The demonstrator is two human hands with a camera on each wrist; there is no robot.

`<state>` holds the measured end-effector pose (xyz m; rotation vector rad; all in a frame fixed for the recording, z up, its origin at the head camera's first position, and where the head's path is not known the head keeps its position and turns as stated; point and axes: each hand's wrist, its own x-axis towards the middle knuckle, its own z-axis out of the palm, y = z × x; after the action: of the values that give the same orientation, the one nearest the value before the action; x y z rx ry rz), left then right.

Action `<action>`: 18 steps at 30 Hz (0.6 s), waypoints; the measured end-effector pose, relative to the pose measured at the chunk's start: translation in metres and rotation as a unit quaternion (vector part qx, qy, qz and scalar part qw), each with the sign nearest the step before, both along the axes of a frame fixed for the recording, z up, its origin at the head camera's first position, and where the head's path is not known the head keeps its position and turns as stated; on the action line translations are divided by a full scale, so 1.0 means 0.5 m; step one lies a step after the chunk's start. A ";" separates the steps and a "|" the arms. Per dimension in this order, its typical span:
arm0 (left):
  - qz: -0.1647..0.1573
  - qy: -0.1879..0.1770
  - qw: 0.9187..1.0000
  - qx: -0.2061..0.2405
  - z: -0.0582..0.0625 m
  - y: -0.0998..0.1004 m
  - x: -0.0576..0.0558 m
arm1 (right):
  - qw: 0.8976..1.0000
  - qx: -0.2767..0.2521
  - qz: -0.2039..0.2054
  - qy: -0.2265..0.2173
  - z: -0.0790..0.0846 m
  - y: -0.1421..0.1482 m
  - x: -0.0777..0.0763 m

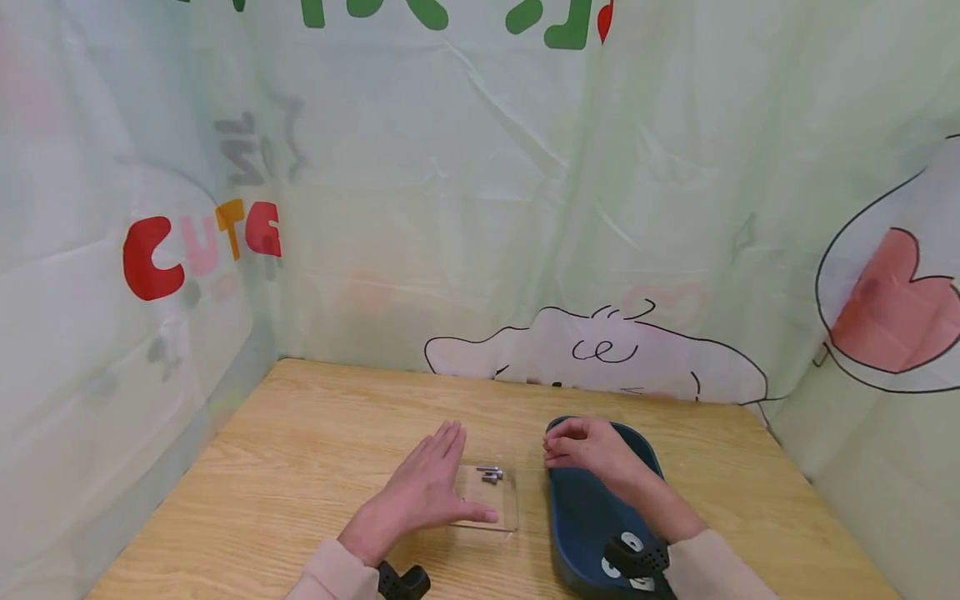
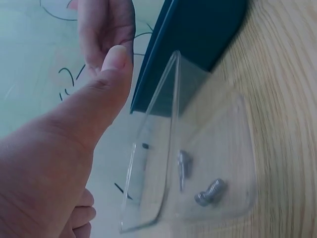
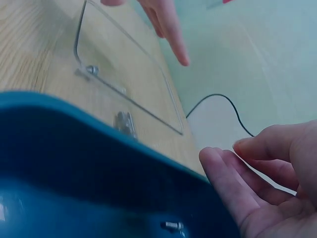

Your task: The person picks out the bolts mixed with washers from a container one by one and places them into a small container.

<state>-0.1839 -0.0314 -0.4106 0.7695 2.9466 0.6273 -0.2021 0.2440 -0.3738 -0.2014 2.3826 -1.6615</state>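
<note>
In the head view, my left hand [image 1: 423, 483] is spread beside a clear plastic box [image 1: 516, 504], with nothing in its grasp. Several metal screws [image 1: 491, 474] lie in the box. My right hand [image 1: 596, 454] hangs over the far part of a dark blue tray [image 1: 588, 504]. Its fingers bend toward the thumb, and the right wrist view shows a small gap between the tips, with nothing visible there. One screw [image 3: 172, 226] lies inside the tray. The left wrist view shows two screws [image 2: 212, 192] clearly through the box wall.
Box and tray stand side by side on a wooden table [image 1: 315, 450]. Small pale round pieces [image 1: 632, 542] show near the right wrist; what they are is unclear. A printed curtain [image 1: 450, 208] hangs behind the table and along its sides.
</note>
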 end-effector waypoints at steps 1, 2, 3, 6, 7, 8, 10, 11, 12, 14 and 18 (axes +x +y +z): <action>-0.003 0.001 1.000 0.000 0.002 0.003 -0.001 | 1.000 0.002 -0.004 0.000 0.000 0.004 0.000; -0.005 0.002 1.000 0.000 0.003 0.005 -0.003 | 1.000 0.004 -0.009 0.000 0.001 0.007 0.001; -0.008 0.004 1.000 -0.001 0.004 0.008 -0.004 | 1.000 0.007 -0.015 -0.001 0.001 0.012 0.001; -0.016 0.009 1.000 -0.001 0.008 0.015 -0.004 | 0.999 0.019 -0.044 -0.004 -0.001 0.022 0.000; -0.017 0.009 1.000 -0.001 0.009 0.017 -0.004 | 0.998 0.024 -0.053 -0.006 -0.001 0.025 0.000; -0.018 0.009 1.000 -0.002 0.010 0.020 -0.003 | 0.998 0.028 -0.061 -0.006 -0.002 0.027 0.000; -0.018 0.010 1.000 -0.003 0.012 0.024 -0.001 | 0.997 0.036 -0.068 -0.004 -0.005 0.031 -0.001; -0.018 0.009 1.000 -0.003 0.013 0.026 0.000 | 0.997 0.039 -0.069 -0.003 -0.007 0.033 -0.002; -0.019 0.006 1.000 -0.003 0.014 0.028 0.001 | 0.997 0.040 -0.072 -0.001 -0.010 0.035 -0.003; -0.021 0.003 1.000 -0.004 0.017 0.034 0.004 | 0.997 0.044 -0.069 0.001 -0.016 0.039 -0.005; -0.033 0.001 0.999 -0.003 0.020 0.049 0.007 | 0.996 0.055 -0.075 0.005 -0.029 0.046 -0.007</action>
<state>-0.1803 -0.0067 -0.4007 0.8625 2.9109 0.6127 -0.2055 0.2668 -0.3882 -0.0118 2.5443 -1.5869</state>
